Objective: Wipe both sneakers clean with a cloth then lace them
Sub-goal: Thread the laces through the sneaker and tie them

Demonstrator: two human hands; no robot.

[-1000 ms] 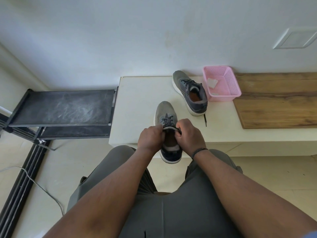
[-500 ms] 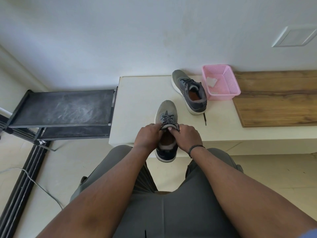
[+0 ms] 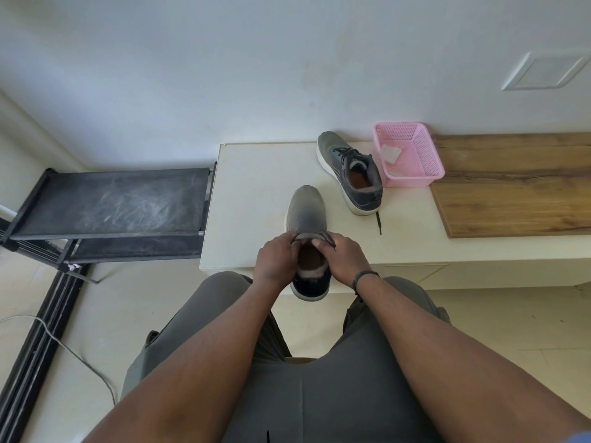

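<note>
Both forearms forward, left hand (image 3: 275, 260) and right hand (image 3: 347, 259) close together, fingers curled

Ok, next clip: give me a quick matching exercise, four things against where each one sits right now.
Things:
1. near sneaker
2. far sneaker
3. folded white cloth
4. wooden board

Places:
A. inside the pink basket
B. at the table's front edge, gripped by both hands
C. right end of the surface, by the wall
D. just left of the basket, lace end trailing

Pairs: 1-B, 2-D, 3-A, 4-C
</note>
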